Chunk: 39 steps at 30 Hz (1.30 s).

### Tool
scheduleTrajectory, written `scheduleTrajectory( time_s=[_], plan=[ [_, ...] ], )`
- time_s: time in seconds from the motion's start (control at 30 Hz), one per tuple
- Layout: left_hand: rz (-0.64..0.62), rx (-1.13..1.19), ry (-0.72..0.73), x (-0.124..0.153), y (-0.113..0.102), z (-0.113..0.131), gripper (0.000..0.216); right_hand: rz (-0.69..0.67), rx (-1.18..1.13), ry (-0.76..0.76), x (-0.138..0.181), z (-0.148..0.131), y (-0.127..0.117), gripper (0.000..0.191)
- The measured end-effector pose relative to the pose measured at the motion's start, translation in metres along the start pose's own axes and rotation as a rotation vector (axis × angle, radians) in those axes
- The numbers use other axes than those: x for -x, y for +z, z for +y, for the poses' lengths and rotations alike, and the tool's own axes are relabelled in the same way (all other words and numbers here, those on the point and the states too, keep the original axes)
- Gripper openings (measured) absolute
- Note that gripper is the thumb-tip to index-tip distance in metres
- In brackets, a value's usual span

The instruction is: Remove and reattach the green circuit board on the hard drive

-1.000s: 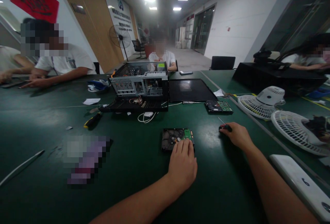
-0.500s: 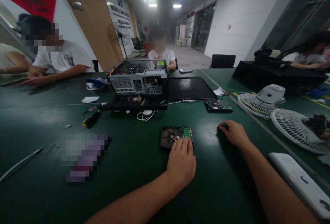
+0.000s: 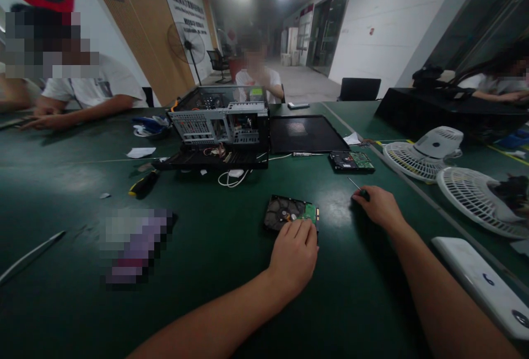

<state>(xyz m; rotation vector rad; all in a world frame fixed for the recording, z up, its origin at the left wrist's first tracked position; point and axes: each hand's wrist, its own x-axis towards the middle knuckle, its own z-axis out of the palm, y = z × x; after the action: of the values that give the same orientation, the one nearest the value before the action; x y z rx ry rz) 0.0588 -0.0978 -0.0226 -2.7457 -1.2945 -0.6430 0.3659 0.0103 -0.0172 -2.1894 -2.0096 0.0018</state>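
Observation:
A hard disk drive (image 3: 285, 211), its green circuit board facing up, lies on the table in front of me, turned a little askew. My left hand (image 3: 294, 251) grips its near right edge; the thumb is hidden. To the right, my right hand (image 3: 378, 205) is closed around the dark handle of a small screwdriver (image 3: 354, 184), whose thin shaft points away to the left. The screwdriver's tip is apart from the drive. A second hard drive (image 3: 352, 162) lies beyond my right hand.
An opened computer case (image 3: 219, 127) stands at the back, with a black side panel (image 3: 308, 134) beside it. A yellow-black screwdriver (image 3: 144, 183) lies left. White fan parts (image 3: 475, 196) and a white casing (image 3: 481, 282) lie right. Other people sit around the table.
My left hand and the hard drive have shifted slightly right, and the drive has turned a little clockwise. My right hand still holds the screwdriver in about the same place.

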Motion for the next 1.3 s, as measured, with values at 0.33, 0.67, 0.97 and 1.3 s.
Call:
scheduleTrajectory(
  time_s=[0.33,0.67,0.97,1.3],
  plan=[
    [0.078,-0.035,-0.050,0.001,0.002,0.002,0.035,-0.041,0.011,0.030,0.002,-0.004,-0.003,0.021],
    [-0.024,-0.058,-0.181,0.004,0.003,0.010,0.051,-0.012,0.033,0.014,0.001,-0.005,0.001,0.022],
    [-0.114,0.006,-0.195,0.002,-0.004,0.008,0.043,0.003,0.049,0.021,0.003,-0.007,0.000,0.024],
    [-0.132,0.031,-0.227,0.000,-0.002,0.001,0.042,-0.014,0.048,0.010,0.003,-0.009,0.002,0.025]
  ],
)
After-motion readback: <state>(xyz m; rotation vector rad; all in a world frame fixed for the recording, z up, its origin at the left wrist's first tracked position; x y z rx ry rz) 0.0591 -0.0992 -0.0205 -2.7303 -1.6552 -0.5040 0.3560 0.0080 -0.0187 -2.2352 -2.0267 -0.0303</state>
